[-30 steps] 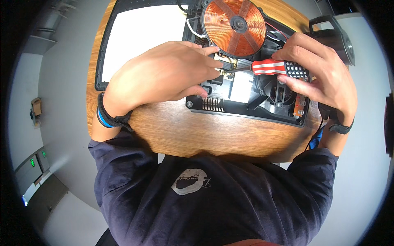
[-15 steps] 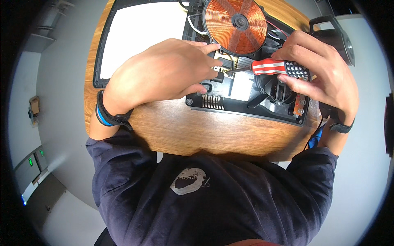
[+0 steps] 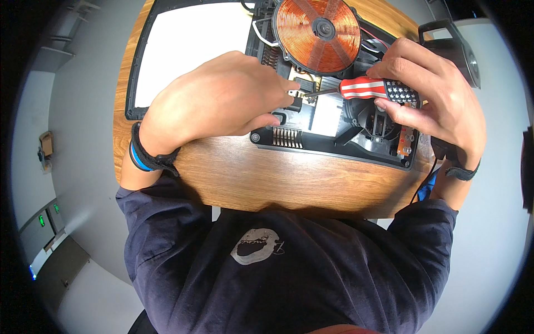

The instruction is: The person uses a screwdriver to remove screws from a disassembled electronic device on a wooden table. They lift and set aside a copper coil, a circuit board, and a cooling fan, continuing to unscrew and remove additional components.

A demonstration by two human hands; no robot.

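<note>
An opened induction cooker [image 3: 334,146] lies on the wooden table, its black housing showing a round copper coil [image 3: 300,42], a fan and circuit parts. My right hand [image 3: 431,92] grips a screwdriver [image 3: 364,88] by its red, white and dark blue starred handle. The shaft points left, its tip at a small metal part on the circuit board [image 3: 311,83]. My left hand [image 3: 228,97] reaches over the housing's left side, fingertips beside a small black component [image 3: 295,104] near the tip. Its thumb stands apart, lower down; some fingers are hidden.
A black-framed panel with a white face [image 3: 194,33] lies left of the cooker, partly under my left hand. A dark jug-like container [image 3: 453,53] with a handle stands at the far right. A black cable [image 3: 425,181] hangs by the table's right edge.
My left fingers have drawn back from the coil's rim and bent in toward the board. The screwdriver has shifted slightly left and up, and the cooker has moved a little left.
</note>
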